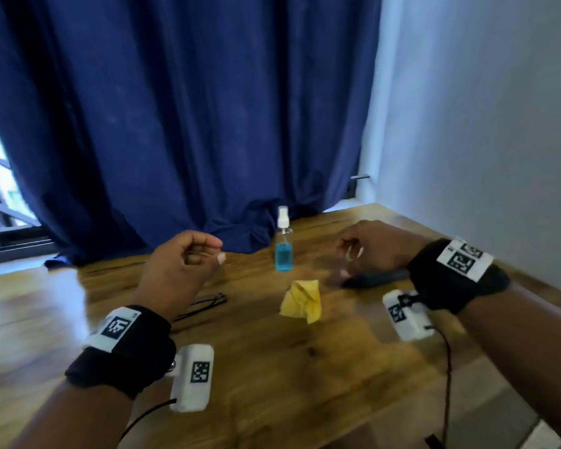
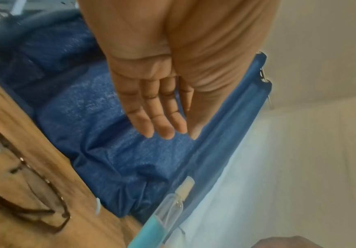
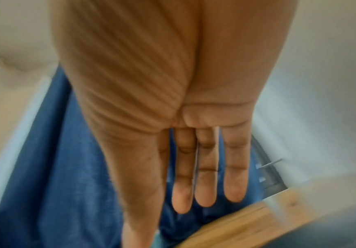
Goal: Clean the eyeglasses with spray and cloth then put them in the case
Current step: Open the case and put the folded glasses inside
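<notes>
The black-framed eyeglasses [image 1: 204,304] [image 2: 36,198] lie on the wooden table [image 1: 272,367], just below my left hand [image 1: 214,254] [image 2: 164,127]. That hand hovers above them with relaxed fingers and holds nothing. A clear spray bottle [image 1: 284,244] [image 2: 162,216] with blue liquid stands upright at the back, between my hands. The crumpled yellow cloth [image 1: 302,301] sits in front of it. A dark case [image 1: 376,277] lies flat under my right hand [image 1: 353,251] [image 3: 206,198], which hangs empty above it, its fingers loose. The picture is blurred around the right hand.
A dark blue curtain [image 1: 191,124] hangs behind the table and drapes onto its back edge. A pale wall [image 1: 483,124] runs along the right side. Thin black cables [image 1: 447,367] trail from the wrist cameras over the table's near part.
</notes>
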Demonstrator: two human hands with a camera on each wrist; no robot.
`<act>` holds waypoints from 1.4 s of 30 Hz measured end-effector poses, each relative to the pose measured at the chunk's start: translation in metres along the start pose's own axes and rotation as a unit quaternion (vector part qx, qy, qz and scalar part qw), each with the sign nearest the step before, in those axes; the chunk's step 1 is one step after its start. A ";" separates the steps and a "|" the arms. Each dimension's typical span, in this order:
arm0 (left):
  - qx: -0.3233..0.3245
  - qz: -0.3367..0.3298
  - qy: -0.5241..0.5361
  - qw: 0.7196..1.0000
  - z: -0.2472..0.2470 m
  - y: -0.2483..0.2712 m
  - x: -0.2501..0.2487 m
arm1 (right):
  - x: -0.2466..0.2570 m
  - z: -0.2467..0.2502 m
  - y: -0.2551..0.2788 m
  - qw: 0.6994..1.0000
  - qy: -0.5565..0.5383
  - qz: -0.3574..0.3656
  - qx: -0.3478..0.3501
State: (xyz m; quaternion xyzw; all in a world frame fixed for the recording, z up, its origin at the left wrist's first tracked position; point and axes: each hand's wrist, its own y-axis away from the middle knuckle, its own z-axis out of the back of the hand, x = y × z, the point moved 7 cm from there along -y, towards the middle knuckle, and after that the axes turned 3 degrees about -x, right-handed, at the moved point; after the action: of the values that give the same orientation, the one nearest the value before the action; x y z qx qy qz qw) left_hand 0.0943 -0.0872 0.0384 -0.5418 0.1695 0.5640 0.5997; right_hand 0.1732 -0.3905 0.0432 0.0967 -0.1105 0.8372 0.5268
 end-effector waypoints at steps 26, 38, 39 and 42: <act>-0.001 0.192 0.265 0.945 0.030 -0.009 0.074 | 0.193 -0.048 -0.079 0.930 0.047 0.309 -0.196; -0.087 0.086 0.269 0.955 0.045 -0.020 0.087 | 0.167 -0.053 -0.102 0.910 -0.211 0.250 -0.255; -0.076 0.075 0.251 0.962 0.044 -0.020 0.086 | 0.164 -0.059 -0.104 0.913 -0.239 0.249 -0.216; -0.051 0.065 0.209 0.974 0.041 -0.017 0.084 | 0.160 -0.070 -0.104 0.911 -0.264 0.271 -0.162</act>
State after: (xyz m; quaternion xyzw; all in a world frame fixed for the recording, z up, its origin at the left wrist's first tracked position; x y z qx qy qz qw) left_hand 0.1182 -0.0076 -0.0076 -0.6654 0.2973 0.4836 0.4847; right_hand 0.1959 -0.1893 0.0289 0.1943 -0.4013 0.8624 0.2399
